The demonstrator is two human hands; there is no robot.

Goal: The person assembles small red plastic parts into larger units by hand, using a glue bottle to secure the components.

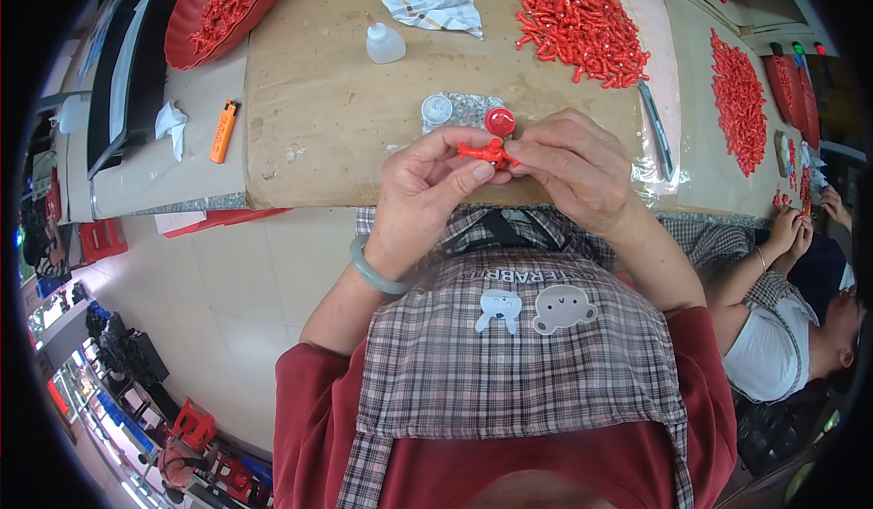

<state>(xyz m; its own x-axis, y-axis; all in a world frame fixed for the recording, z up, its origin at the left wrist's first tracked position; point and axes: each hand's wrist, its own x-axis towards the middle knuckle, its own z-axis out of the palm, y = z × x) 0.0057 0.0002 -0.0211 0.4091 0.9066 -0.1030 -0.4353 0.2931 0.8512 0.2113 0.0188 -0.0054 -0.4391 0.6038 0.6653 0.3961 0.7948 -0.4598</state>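
Observation:
Just above the table's front edge, my left hand (432,174) pinches a small glossy red plastic figure piece (480,151) between thumb and fingers. My right hand (577,168) closes its fingertips on the right end of that piece; whether a separate part sits between them is hidden. Directly behind the piece is a small round red dish (499,121). To its left a clear round dish (436,109) rests by a speckled grey slab (468,109).
Red piece heaps (582,31) lie far right, beside a utility knife (657,131). A white squeeze bottle (385,45) and crumpled cloth (436,6) stand behind. Leftward are an orange lighter (223,131), a tissue (171,127) and a red bowl (186,31). A co-worker's hands (787,230) work at right.

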